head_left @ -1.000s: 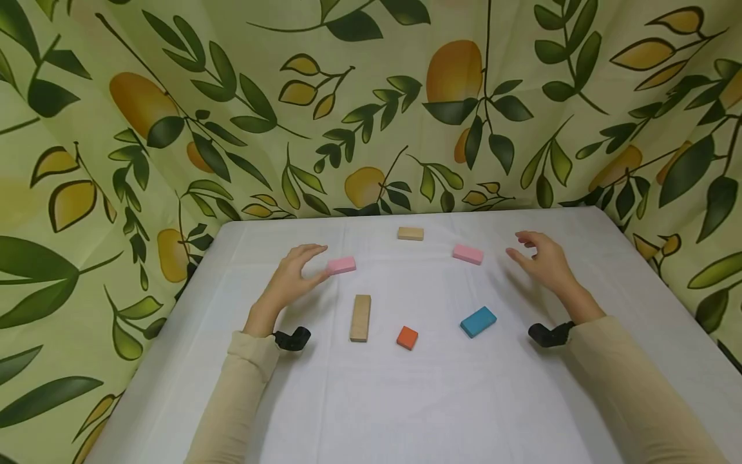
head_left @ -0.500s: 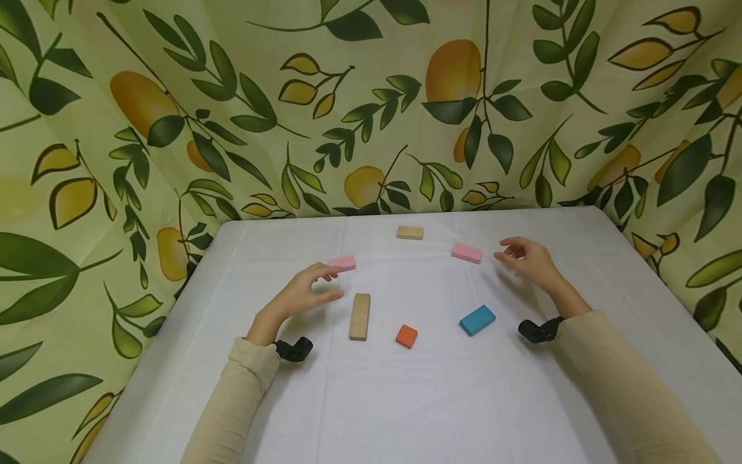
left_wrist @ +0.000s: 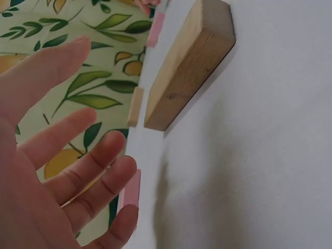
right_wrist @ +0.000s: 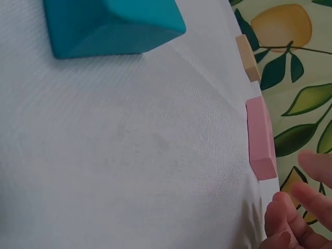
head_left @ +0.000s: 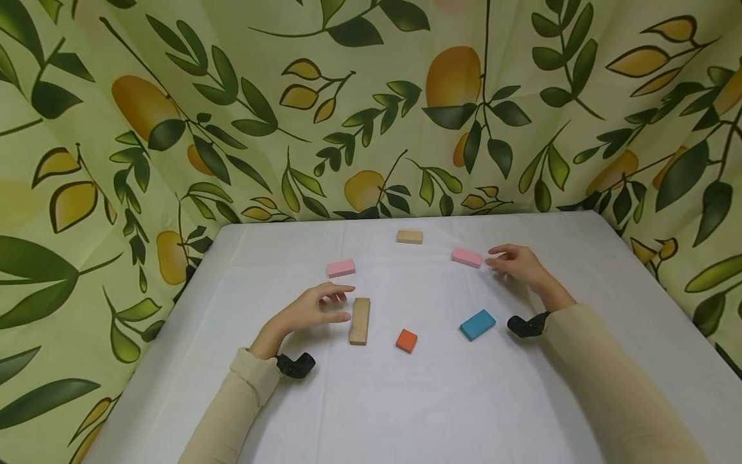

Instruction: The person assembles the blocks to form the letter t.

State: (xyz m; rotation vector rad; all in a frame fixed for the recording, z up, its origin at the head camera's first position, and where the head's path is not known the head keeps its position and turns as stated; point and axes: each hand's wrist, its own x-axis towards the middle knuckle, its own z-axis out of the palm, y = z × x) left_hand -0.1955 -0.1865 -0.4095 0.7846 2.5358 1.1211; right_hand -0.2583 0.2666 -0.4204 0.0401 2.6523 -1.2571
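Note:
My left hand point(head_left: 310, 308) hovers beside the long wooden block point(head_left: 360, 321), fingers loosely spread and holding nothing. In the left wrist view that wooden block point(left_wrist: 192, 65) lies past the fingertips, apart from them. On the other side, my right hand point(head_left: 518, 263) is at the right end of a pink block point(head_left: 466, 257), its relaxed fingers holding nothing. The right wrist view has this pink block point(right_wrist: 261, 137) just beyond the fingers, with a blue block point(right_wrist: 114, 26) nearer the camera. An orange square block point(head_left: 406, 341) lies between the long wooden block and the blue one.
Another pink block point(head_left: 341, 268) lies behind my left hand, and a small wooden block point(head_left: 409, 237) is near the far edge. A white cloth covers the table point(head_left: 406, 412). Patterned fabric point(head_left: 371, 109) hangs behind the table and along its sides.
My left hand has moved from the left pink block toward me, to beside the long wooden block. My right hand has moved left and slightly nearer, up to the right pink block. The blocks stay put.

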